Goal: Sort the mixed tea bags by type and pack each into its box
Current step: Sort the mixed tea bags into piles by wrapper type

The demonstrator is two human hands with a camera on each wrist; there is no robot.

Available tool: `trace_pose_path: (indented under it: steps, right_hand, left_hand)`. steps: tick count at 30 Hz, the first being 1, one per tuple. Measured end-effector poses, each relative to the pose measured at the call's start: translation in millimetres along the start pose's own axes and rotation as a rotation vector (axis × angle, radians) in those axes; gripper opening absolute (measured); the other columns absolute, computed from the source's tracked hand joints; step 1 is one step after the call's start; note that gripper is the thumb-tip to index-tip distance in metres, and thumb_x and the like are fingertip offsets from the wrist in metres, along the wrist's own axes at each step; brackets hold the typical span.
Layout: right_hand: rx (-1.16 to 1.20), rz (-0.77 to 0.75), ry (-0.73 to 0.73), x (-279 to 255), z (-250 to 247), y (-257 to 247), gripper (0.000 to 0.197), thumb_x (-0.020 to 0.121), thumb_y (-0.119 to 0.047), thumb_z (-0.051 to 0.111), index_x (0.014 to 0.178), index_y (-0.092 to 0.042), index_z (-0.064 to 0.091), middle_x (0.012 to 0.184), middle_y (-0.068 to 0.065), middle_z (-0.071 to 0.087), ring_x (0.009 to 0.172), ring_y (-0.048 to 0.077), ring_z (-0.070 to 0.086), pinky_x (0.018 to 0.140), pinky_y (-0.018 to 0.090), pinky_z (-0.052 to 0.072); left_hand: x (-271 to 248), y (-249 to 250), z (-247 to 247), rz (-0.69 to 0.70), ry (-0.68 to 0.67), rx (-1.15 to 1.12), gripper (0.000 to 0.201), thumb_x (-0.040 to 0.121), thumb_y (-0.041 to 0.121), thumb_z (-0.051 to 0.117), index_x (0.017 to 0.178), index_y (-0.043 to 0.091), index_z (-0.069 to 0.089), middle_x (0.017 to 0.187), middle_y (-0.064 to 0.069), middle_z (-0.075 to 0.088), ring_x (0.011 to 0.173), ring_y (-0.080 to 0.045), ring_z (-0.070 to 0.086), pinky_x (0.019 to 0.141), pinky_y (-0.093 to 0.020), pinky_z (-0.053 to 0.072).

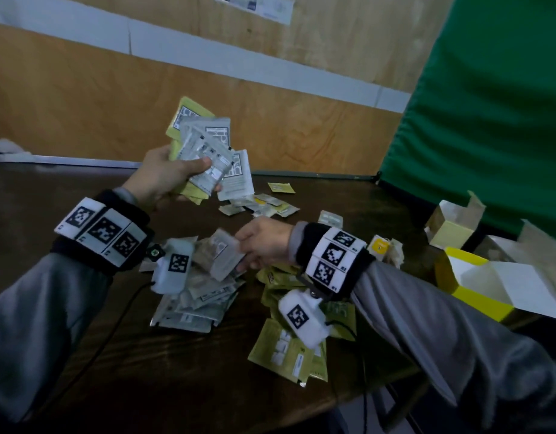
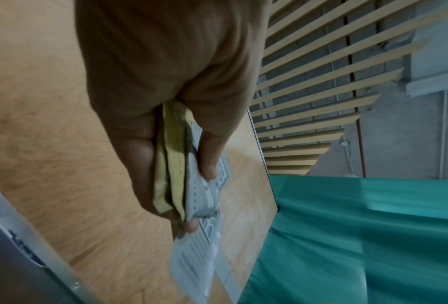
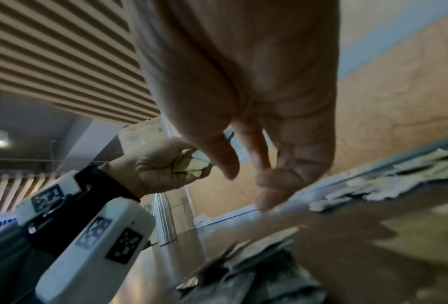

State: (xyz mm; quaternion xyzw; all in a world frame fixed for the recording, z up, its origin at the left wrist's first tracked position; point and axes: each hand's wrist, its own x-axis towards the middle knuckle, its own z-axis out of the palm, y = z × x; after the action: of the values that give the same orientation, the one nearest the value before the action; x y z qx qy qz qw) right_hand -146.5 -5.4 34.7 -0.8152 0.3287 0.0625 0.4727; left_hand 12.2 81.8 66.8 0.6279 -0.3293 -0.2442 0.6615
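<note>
My left hand (image 1: 196, 170) is raised over the dark table (image 1: 66, 198) and grips a fanned bundle of grey and yellow-green tea bags (image 1: 207, 145). In the left wrist view the thumb and fingers of the left hand (image 2: 191, 174) clamp that bundle (image 2: 204, 197). My right hand (image 1: 250, 249) is lower and pinches one blurred grey tea bag (image 1: 226, 258) just above the grey pile (image 1: 192, 299). An olive-green pile (image 1: 289, 343) lies under my right wrist. The right wrist view shows the right hand (image 3: 246, 172) with its held bag blurred.
An open yellow box (image 1: 467, 292) stands at the right table edge, with a pale yellow open box (image 1: 452, 233) behind it. Small loose bags (image 1: 264, 205) lie at the far middle. A yellow-labelled bag (image 1: 381, 245) sits by my right wrist. A green curtain (image 1: 489, 120) hangs at the right.
</note>
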Motion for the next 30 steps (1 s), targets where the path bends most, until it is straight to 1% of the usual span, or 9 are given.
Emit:
trace_pose_path:
  steps: [3,6,8,10,13,16,24,28,30]
  right_hand:
    - [-0.141,-0.084,0.189,7,-2,-13,0.025,0.095,-0.018,0.051,0.114,-0.003,0.056,0.088,0.011,0.06,0.08,0.027,0.064,0.056,0.024,0.045]
    - [0.106,-0.118,0.415,9,-19,-30,0.059,0.089,-0.04,0.06,0.135,-0.011,0.037,0.118,0.007,0.054,0.098,0.021,0.057,0.065,0.031,0.054]
    - [0.237,-0.123,0.427,8,-29,-43,0.082,0.081,-0.05,0.066,0.144,-0.018,0.024,0.14,0.005,0.039,0.119,0.026,0.049,0.073,0.042,0.058]
    - [0.294,-0.136,0.394,12,-32,-50,0.088,0.074,-0.053,0.071,0.144,-0.024,0.026,0.143,0.003,0.039,0.123,0.03,0.049,0.068,0.048,0.059]
    - [0.395,-0.202,0.399,26,-27,-54,0.059,0.072,-0.043,0.078,0.122,-0.023,0.053,0.12,0.002,0.061,0.1,0.023,0.065,0.06,0.039,0.059]
    - [0.396,-0.259,0.458,33,-21,-54,0.038,0.075,-0.036,0.077,0.107,-0.021,0.063,0.102,0.0,0.07,0.081,0.017,0.071,0.06,0.032,0.058]
    - [0.524,-0.304,0.436,41,-21,-49,0.03,0.084,-0.02,0.069,0.111,-0.008,0.061,0.102,0.011,0.068,0.076,0.021,0.069,0.053,0.03,0.059]
    - [0.521,-0.321,0.466,45,-20,-47,0.025,0.083,-0.018,0.071,0.104,-0.009,0.063,0.094,0.007,0.068,0.081,0.023,0.069,0.06,0.037,0.06]
    - [0.5,-0.352,0.501,46,-19,-43,0.019,0.081,-0.017,0.072,0.097,-0.011,0.065,0.089,0.005,0.069,0.083,0.024,0.07,0.065,0.043,0.06]
  left_hand:
    - [4,-6,-15,0.015,-0.001,0.084,0.034,0.085,0.021,0.07,0.115,0.006,0.061,0.097,-0.012,0.071,0.062,-0.017,0.07,0.049,-0.028,0.057]
    - [8,-10,-20,0.012,-0.072,0.098,0.03,0.082,0.019,0.073,0.109,0.009,0.064,0.101,-0.011,0.071,0.078,-0.023,0.07,0.065,-0.035,0.058]
    - [8,-11,-15,0.037,-0.121,0.104,0.028,0.08,0.016,0.073,0.107,0.011,0.064,0.096,-0.008,0.071,0.067,-0.014,0.07,0.057,-0.028,0.057]
    - [8,-14,-9,0.069,-0.145,0.121,0.031,0.08,0.013,0.073,0.11,0.009,0.064,0.091,-0.004,0.07,0.059,-0.005,0.068,0.051,-0.02,0.054]
    - [6,-19,-1,0.123,-0.172,0.143,0.035,0.078,0.009,0.075,0.11,0.006,0.065,0.091,-0.004,0.069,0.059,0.0,0.065,0.054,-0.014,0.052]
    - [5,-23,1,0.138,-0.173,0.107,0.035,0.075,0.002,0.076,0.107,0.008,0.064,0.084,0.004,0.067,0.055,0.006,0.063,0.051,-0.011,0.049]
    - [14,-14,-14,0.076,-0.21,0.112,0.018,0.098,0.022,0.05,0.112,0.013,0.058,0.087,-0.001,0.065,0.052,0.002,0.063,0.045,-0.013,0.048]
    - [18,-21,-12,0.057,-0.128,0.087,0.026,0.092,0.019,0.06,0.116,0.009,0.06,0.095,-0.003,0.068,0.071,-0.01,0.066,0.057,-0.02,0.056]
    - [19,-25,-10,0.076,-0.093,0.083,0.028,0.087,0.015,0.066,0.114,0.008,0.061,0.09,0.0,0.068,0.068,-0.007,0.066,0.055,-0.019,0.055]
